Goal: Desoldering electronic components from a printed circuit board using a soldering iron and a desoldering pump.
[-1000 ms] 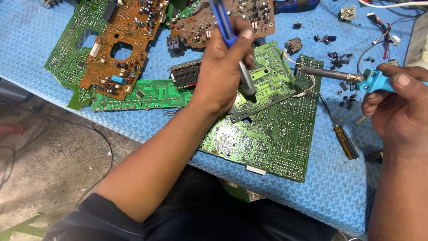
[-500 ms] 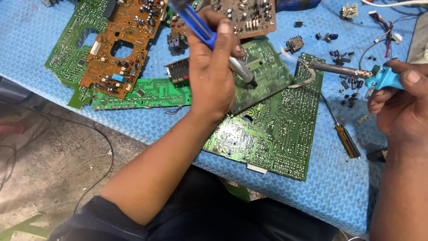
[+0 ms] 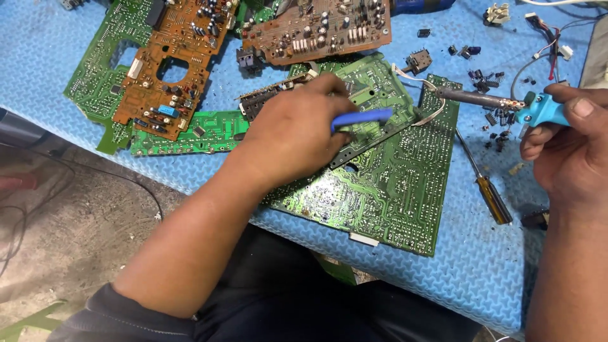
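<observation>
Moved since earlier: the left hand (image 3: 297,136) has been lowered onto the boards, and the blue-handled tool (image 3: 362,118), upright half a second ago, is now laid nearly flat, pointing toward the right grip; the right hand (image 3: 573,155) has hardly shifted.
Left grip: closed around the blue-handled tool, knuckles resting over the small green board (image 3: 373,95).
Small green board: under the left grip, lying on the large green board (image 3: 392,190).
Right grip: closed on the light-blue handle of the soldering iron (image 3: 487,100), whose tip is held just beside the small board's right edge, next to a curl of pale wire (image 3: 425,109).
Step in hand: judged to be desoldering or prying a part off the small board, tool and iron being brought to one spot.
Next move: judged to call for the iron tip being set on the joint while the blue tool is steadied beside it.
Count, left of the left grip: two green boards, one orange board (image 3: 171,69).
Count, beyond the left grip: one brown board (image 3: 316,31).
Count, between the grips: one yellow-handled screwdriver (image 3: 484,183) on the blue bench (image 3: 494,266).
Count, near the right grip: many small loose parts (image 3: 487,82), too many and too small to be counted.
</observation>
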